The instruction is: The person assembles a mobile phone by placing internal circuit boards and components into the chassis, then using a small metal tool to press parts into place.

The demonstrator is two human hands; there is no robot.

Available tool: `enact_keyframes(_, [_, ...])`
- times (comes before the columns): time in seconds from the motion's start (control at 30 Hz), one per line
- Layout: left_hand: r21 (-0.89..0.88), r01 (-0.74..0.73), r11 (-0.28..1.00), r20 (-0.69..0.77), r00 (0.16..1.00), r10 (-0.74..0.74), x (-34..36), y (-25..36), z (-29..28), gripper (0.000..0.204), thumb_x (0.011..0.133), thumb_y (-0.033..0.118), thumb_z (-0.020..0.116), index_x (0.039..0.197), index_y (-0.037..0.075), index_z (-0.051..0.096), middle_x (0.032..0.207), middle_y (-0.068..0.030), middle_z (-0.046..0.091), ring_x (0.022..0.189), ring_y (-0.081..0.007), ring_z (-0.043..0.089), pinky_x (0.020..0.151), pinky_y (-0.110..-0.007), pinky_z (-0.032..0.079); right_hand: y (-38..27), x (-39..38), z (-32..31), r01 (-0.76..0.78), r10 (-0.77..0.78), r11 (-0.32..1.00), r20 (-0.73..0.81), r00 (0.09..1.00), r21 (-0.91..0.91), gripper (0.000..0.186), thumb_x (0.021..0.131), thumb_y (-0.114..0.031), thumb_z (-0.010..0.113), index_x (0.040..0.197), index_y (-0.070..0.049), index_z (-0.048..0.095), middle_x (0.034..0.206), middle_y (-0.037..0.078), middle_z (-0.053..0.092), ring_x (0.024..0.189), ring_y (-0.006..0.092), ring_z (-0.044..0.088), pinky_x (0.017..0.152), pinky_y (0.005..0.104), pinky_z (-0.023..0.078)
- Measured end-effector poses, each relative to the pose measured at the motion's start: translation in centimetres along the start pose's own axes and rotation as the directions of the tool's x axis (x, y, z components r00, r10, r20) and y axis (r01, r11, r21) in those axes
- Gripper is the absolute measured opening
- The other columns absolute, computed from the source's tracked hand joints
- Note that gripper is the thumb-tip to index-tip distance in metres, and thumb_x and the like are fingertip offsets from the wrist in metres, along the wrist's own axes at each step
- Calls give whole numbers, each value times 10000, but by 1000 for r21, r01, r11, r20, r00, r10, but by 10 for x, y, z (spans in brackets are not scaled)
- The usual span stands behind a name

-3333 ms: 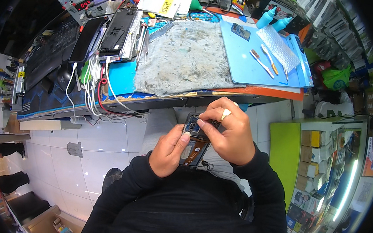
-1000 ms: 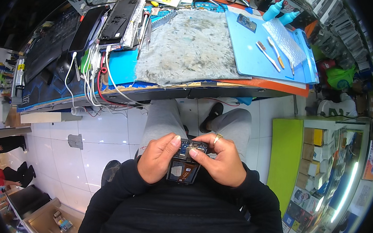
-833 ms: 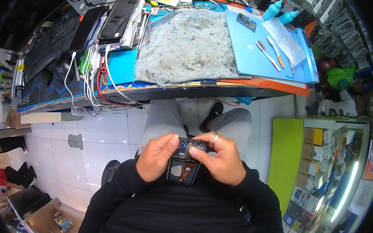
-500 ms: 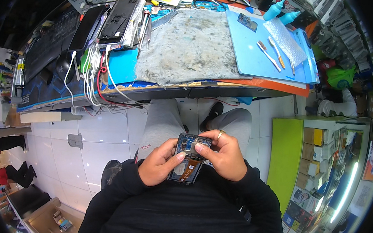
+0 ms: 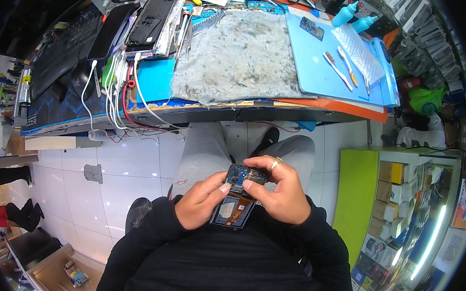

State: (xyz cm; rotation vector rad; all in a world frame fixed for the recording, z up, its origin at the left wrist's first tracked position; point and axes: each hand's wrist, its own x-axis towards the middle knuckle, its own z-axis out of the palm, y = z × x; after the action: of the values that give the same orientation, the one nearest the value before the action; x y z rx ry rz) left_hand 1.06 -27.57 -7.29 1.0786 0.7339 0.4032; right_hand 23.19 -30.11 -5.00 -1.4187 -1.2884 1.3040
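An opened smartphone (image 5: 231,211) with its back cover off is held over my lap. Its blue circuit board shows at the far end, and an orange-brown flex cable runs down the battery bay. My left hand (image 5: 199,200) grips the phone's left side, thumb tip on the edge of the board. My right hand (image 5: 281,192), with a ring on one finger, holds the far right corner. That thumb presses on the board area, while the index finger curls over the top edge. Both hands are closed on the phone. The fingers underneath are hidden.
A workbench stands beyond my knees with a stained grey cloth (image 5: 239,61) on it. To its right, a blue mat (image 5: 315,70) carries toothbrushes, bubble wrap and a loose board. Phones with white charging cables (image 5: 113,100) lie left. A lit glass display case (image 5: 407,225) stands at right.
The far end of the phone has tilted slightly, and my right index finger now lies further over its top edge. My left hand has shifted slightly. The bench things look the same.
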Motion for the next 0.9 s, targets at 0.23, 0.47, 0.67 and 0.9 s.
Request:
enact_keyframes(0.23, [137, -66, 988, 11, 998, 65, 2, 6, 2, 385, 1127, 155, 399, 1448, -44, 475, 1228, -136, 665, 1134, -162, 618, 992, -311, 474, -8, 10, 8, -39, 39, 998, -17, 999, -52, 272, 851, -107, 767, 1041, 71, 690, 958, 194, 739, 883, 265, 734, 804, 353, 562])
enact_keyframes(0.47, [103, -44, 994, 1, 999, 44, 2, -3, 0, 391, 1123, 161, 401, 1450, -42, 473, 1240, -139, 661, 1150, -168, 615, 1007, -314, 469, -3, 11, 9, -33, 33, 997, -10, 999, -68, 278, 844, -98, 760, 1053, 72, 688, 956, 186, 737, 884, 264, 730, 814, 353, 560])
enact_keyframes(0.67, [-104, 31, 994, 10, 999, -30, 3, -11, -3, 398, 1114, 147, 401, 1465, -31, 459, 1288, -116, 637, 1191, -152, 592, 1041, -313, 457, 7, 3, 2, -56, 59, 998, 102, 993, -34, 384, 878, -27, 733, 1243, 53, 646, 1136, 90, 669, 1052, 156, 648, 914, 316, 518])
enact_keyframes(0.9, [-229, 38, 973, -26, 999, -45, 8, -19, 0, 396, 1109, 133, 407, 1458, -46, 458, 1323, -114, 613, 1220, -149, 579, 1068, -314, 443, 16, 2, -4, -139, 121, 982, 136, 983, 129, 426, 934, 17, 709, 1337, 62, 580, 1211, 96, 650, 1106, 155, 642, 951, 306, 530])
